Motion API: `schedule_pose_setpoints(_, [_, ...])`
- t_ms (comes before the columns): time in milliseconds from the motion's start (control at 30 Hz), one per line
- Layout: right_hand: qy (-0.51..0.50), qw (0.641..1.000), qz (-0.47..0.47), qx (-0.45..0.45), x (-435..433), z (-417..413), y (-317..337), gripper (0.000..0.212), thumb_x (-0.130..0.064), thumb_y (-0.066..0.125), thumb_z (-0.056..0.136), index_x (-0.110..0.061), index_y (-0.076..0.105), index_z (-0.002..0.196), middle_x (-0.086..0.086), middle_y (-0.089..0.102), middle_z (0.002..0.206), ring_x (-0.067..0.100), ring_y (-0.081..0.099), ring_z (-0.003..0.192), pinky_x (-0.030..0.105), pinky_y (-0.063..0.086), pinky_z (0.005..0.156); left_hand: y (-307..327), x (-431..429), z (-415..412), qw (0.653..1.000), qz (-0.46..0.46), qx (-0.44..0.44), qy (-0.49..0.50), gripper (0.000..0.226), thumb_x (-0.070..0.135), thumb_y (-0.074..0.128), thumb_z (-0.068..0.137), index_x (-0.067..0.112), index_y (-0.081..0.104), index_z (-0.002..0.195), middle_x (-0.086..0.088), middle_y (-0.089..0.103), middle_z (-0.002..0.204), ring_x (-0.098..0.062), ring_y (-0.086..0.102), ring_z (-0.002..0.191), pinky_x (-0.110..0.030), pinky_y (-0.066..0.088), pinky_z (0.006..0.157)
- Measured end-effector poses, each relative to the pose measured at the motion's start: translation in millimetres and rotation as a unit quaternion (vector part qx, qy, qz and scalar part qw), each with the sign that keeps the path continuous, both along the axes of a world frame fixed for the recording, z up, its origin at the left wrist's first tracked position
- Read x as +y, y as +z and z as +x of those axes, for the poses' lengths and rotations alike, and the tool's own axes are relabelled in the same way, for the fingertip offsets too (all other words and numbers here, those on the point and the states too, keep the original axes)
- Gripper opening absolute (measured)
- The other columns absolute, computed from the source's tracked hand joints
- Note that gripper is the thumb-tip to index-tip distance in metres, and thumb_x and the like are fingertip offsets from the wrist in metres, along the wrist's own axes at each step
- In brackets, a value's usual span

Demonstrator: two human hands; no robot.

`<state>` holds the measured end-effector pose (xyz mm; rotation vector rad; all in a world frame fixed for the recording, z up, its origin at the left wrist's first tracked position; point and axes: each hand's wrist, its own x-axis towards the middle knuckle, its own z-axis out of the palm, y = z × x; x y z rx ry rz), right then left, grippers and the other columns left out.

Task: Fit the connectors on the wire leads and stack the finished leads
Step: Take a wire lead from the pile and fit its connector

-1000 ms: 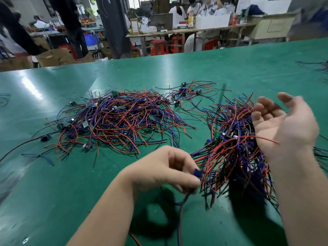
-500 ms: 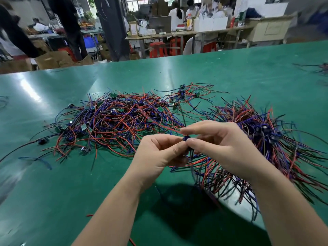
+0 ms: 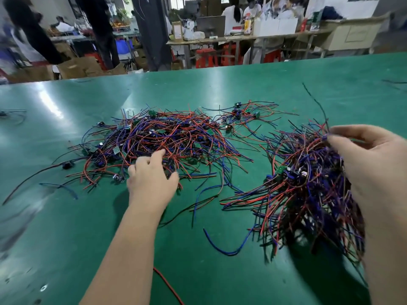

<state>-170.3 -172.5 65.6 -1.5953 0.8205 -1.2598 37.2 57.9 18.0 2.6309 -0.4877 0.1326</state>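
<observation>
A wide loose pile of red, blue and black wire leads (image 3: 167,139) with small green boards lies on the green table (image 3: 220,89) at centre left. My left hand (image 3: 152,172) reaches into its near edge, fingers bent down among the wires; whether it grips one is hidden. A denser bundle of leads (image 3: 308,183) sits at the right. My right hand (image 3: 370,155) is over the bundle's far right side, thumb and forefinger pinching a lead with a small dark connector at the tips, and a thin black wire (image 3: 317,104) rises from that pinch.
Stray single wires lie on the table: a blue one (image 3: 222,247) near the bundle, a red one (image 3: 167,285) by my left forearm, dark ones at far left (image 3: 13,115). Beyond the far table edge stand people, benches, red stools and cardboard boxes.
My hands were together at the middle, both pinching a small connector. They have separated: the left went forward into the left pile, the right moved right over the bundle with a lead.
</observation>
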Motion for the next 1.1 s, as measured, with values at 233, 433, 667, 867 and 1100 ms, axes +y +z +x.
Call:
schedule_pose_setpoints(233, [-0.001,0.997,-0.039,0.071,5,9,-5,0.022,-0.03,0.062,0.069,-0.048,0.069,0.078,0.003,0.052,0.061,0.01,0.037,0.045,0.023,0.033,0.05,-7,4,10,0.997,0.046,-0.016,0.055,0.015,0.049,0.065,0.084,0.039,0.065,0.073,0.01,0.066,0.081,-0.023,0.057,0.099,-0.044,0.023,0.097])
schedule_pose_setpoints(433, [0.034,0.993,-0.052,0.097,13,15,-9,0.018,-0.024,0.061,0.074,-0.038,0.07,0.081,0.007,0.059,0.073,0.009,0.041,0.047,0.025,0.032,0.051,-13,-1,9,0.996,0.073,-0.022,0.049,0.013,0.029,0.05,0.088,0.03,0.063,0.089,0.007,0.065,0.084,-0.022,0.055,0.093,-0.04,0.022,0.09])
schedule_pose_setpoints(667, [0.053,0.991,-0.065,0.106,19,17,-13,0.022,-0.014,0.062,0.08,-0.034,0.07,0.078,0.007,0.056,0.077,0.011,0.042,0.051,0.024,0.032,0.052,-17,-7,7,0.993,0.079,-0.055,0.073,0.032,0.056,0.051,0.087,0.029,0.068,0.083,0.007,0.063,0.08,-0.026,0.048,0.101,-0.041,0.018,0.087])
schedule_pose_setpoints(867, [0.054,0.99,-0.065,0.115,21,19,-15,0.02,-0.014,0.063,0.081,-0.033,0.07,0.079,0.01,0.057,0.078,0.011,0.043,0.052,0.023,0.032,0.051,-2,-6,0,0.958,-0.271,-0.048,0.085,0.024,0.047,0.053,0.09,0.03,0.061,0.075,0.015,0.061,0.066,-0.019,0.058,0.078,-0.037,0.029,0.083])
schedule_pose_setpoints(1100, [0.087,0.993,-0.029,0.078,29,21,-12,0.022,-0.009,0.062,0.083,-0.029,0.071,0.077,-0.003,0.063,0.067,0.008,0.051,0.055,0.018,0.041,0.05,25,-15,-26,0.837,-0.527,0.0,-0.146,0.009,0.026,0.055,0.094,0.028,0.059,0.087,0.008,0.071,0.084,-0.012,0.059,0.069,-0.026,0.051,0.066])
